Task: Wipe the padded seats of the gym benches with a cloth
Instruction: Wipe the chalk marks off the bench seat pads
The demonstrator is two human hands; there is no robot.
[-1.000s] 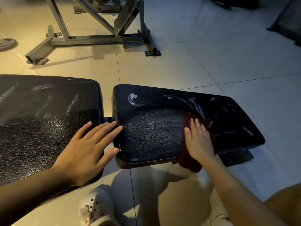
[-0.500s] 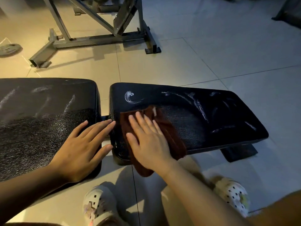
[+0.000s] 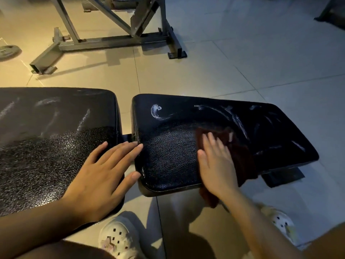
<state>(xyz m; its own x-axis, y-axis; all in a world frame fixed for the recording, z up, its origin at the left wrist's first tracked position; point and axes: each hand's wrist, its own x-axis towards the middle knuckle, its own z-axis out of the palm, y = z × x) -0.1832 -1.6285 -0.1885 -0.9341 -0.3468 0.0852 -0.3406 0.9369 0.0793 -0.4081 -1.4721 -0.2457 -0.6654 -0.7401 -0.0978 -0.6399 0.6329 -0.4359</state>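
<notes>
Two black padded bench sections lie side by side: a long pad on the left and a shorter seat pad on the right, both streaked with white smears. A dark red cloth lies on the seat pad and hangs over its near edge. My right hand presses flat on the cloth with straight fingers, slightly blurred. My left hand rests flat on the long pad, fingertips reaching across the gap to the seat pad's edge.
A grey metal machine frame stands on the tiled floor behind the bench. A weight plate lies at far left. My feet in white clogs are below the pads. The bench's dark foot sticks out at right.
My right hand slid the cloth left across the seat pad to its left end, then back to the right toward the middle. My left hand stayed put.
</notes>
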